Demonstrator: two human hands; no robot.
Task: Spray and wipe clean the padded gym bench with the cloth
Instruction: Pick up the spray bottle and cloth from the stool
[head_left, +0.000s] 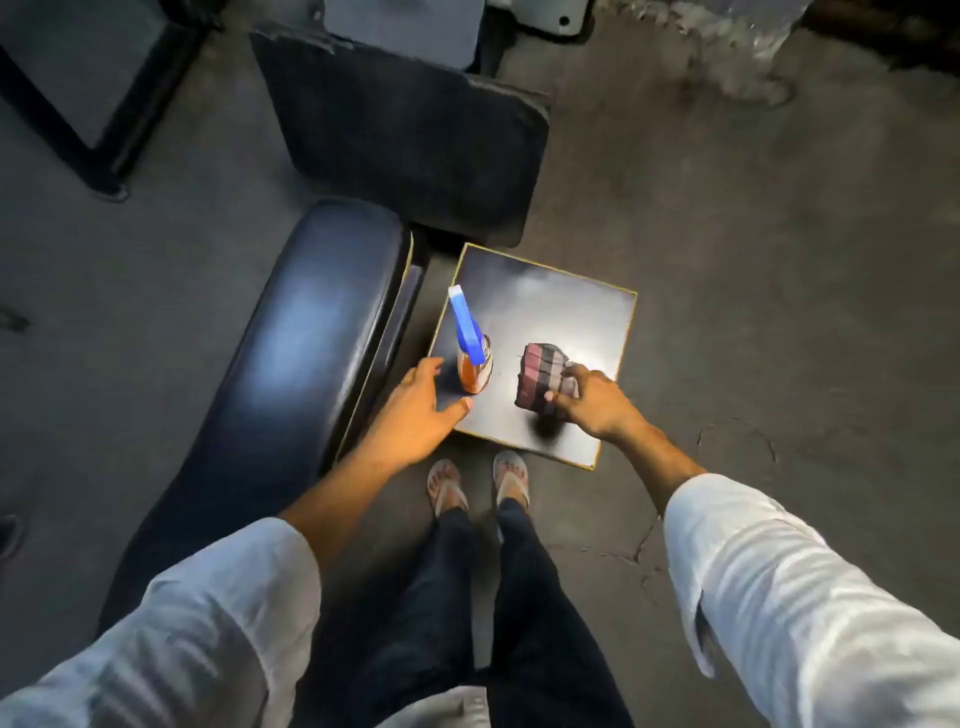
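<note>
- Padded gym bench (291, 353): dark, glossy, long axis running from the near left up toward the far middle. It lies just left of the stool; nothing rests on it. No wet patch visible, so spraying is judged not yet begun.
- Left hand (415, 410): spread, fingers apart, holding nothing. It sits at the stool's near-left corner, thumb pointing toward the bottle's base, just short of touching it.
- Spray bottle (474, 358): upright near the left edge of the stool top, orange liquid in a clear body, blue trigger head (465, 325) pointing away toward the far-left corner. It lies up and to the right of the left palm; the left hand is clearly the nearer. Judgement: a short reach forward closes on the body.
- Stool (550, 312): small square top, dark, yellow-edged, carrying both bottle and cloth.
- Cloth (543, 379): bunched, striped pink and grey, toward the near-right part of the stool top, well apart from the bottle.
- Right hand (592, 405): fingertips pinching the cloth's right side; lifted or not, cannot tell.
- Obstacles: none between either hand and its object. Sandalled feet (475, 480) stand just before the stool's near edge.
</note>
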